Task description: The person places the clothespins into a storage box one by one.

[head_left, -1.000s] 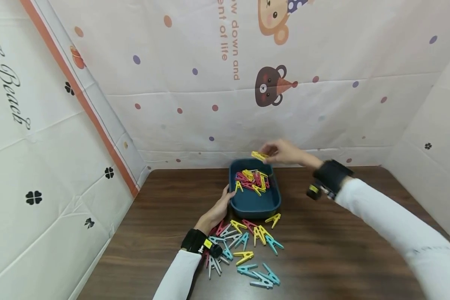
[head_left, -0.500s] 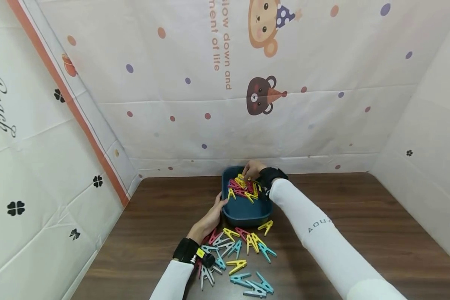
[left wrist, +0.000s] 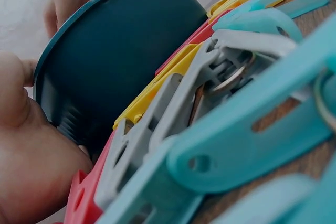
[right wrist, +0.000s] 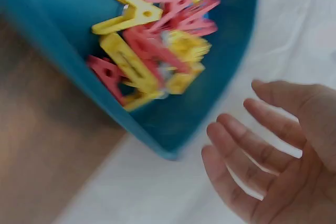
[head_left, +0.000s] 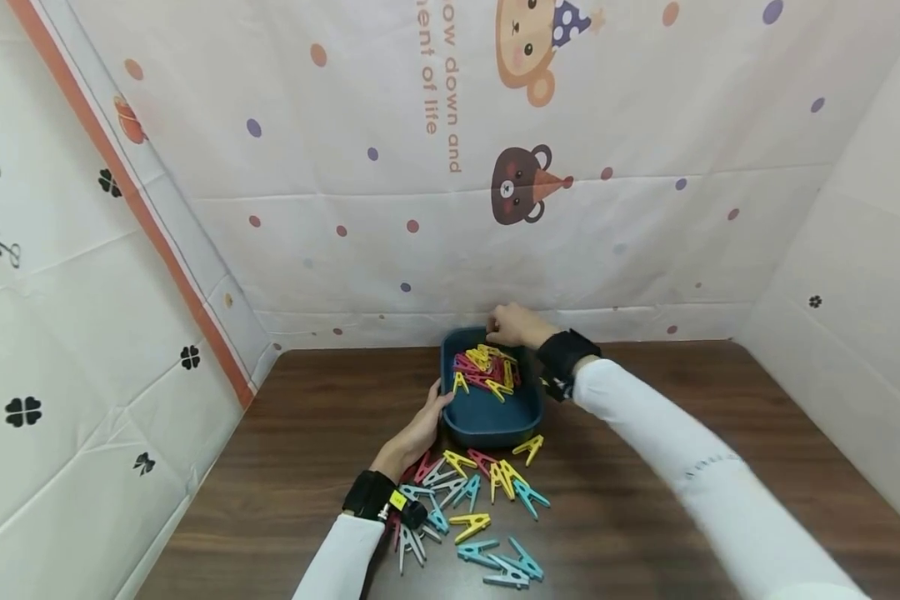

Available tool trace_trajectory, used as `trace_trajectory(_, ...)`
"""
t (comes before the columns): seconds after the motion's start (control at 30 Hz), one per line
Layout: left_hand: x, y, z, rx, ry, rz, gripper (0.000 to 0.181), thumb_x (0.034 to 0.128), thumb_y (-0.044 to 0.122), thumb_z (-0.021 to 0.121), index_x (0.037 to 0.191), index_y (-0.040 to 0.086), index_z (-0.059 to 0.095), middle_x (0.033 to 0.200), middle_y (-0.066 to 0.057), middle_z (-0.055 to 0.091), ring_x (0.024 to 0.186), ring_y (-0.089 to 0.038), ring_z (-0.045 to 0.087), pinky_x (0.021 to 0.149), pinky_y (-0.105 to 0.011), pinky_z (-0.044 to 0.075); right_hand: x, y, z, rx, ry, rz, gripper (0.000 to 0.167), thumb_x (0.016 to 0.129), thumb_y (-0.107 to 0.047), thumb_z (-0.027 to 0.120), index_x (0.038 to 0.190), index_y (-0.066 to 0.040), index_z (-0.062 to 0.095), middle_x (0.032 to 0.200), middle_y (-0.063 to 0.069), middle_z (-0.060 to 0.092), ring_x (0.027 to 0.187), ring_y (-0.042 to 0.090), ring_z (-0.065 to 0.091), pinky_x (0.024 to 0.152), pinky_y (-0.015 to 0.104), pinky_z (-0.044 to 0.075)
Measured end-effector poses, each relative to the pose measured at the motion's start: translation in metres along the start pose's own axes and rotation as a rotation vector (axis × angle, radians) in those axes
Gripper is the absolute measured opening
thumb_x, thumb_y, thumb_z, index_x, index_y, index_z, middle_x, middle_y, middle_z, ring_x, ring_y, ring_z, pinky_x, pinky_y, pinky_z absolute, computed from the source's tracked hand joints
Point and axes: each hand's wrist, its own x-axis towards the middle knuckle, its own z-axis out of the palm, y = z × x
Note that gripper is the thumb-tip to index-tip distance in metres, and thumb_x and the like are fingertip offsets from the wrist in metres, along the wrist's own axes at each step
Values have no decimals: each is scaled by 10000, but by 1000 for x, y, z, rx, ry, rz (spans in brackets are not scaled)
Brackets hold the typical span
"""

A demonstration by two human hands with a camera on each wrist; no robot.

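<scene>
A dark blue bin (head_left: 487,421) holds a heap of yellow and red clothespins (right wrist: 136,61) toward its far end. My left hand (head_left: 417,425) grips the bin's left wall, its thumb over the rim (left wrist: 39,69). Above the bin's far right corner is my right hand (head_left: 517,325); in the right wrist view this hand (right wrist: 268,150) has its fingers spread and relaxed beside the rim, holding nothing.
Loose clothespins lie on the wooden table in front of the bin: yellow (head_left: 470,526), teal (head_left: 528,497), grey (head_left: 411,546) and red. Some are beside and under my left wrist. A white printed sheet (head_left: 330,275) stands close behind the bin.
My right hand carried a yellow clothespin over the bin, lowered it onto the heap and let go, then rose slightly. My left hand has stayed on the bin.
</scene>
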Motion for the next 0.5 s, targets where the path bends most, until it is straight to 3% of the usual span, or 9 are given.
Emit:
trace_trajectory(0.1, 2, 1, 0, 2, -4, 2, 733, 1100, 406, 359, 1645, 259, -108, 1717, -118, -172, 1585, -356, -146, 1239, -663, -11, -34, -11, -16, -47, 71, -173, 180, 998, -181, 658, 1074, -53, 760, 939, 88, 741, 758, 164, 662, 707, 337, 567)
trace_trajectory(0.2, 2, 1, 1, 7, -9, -2, 726, 1102, 401, 353, 1645, 262, -109, 1717, -115, -173, 1586, -351, -148, 1243, -656, -10, -80, -21, -17, -43, 57, -338, 125, 979, -162, 682, 1037, -85, 762, 838, 6, 719, 661, 61, 597, 612, 247, 517)
trace_trajectory(0.37, -1, -1, 1, 5, 2, 10, 713, 1107, 377, 340, 1644, 251, -111, 1718, -122, -163, 1586, -358, -139, 1244, -654, -12, -161, -33, 19, -53, -84, -498, 138, 967, -235, 704, 1086, -171, 731, 1007, -18, 711, 826, 26, 631, 663, 176, 518)
trace_trajectory(0.5, -4, -1, -1, 11, 0, 15, 716, 1107, 384, 336, 1643, 247, -118, 1716, -124, -172, 1587, -360, -134, 1246, -650, -5, -213, -46, 53, -107, -136, -669, 257, 969, -320, 703, 1213, -242, 682, 1194, -38, 652, 998, 13, 602, 743, 136, 510)
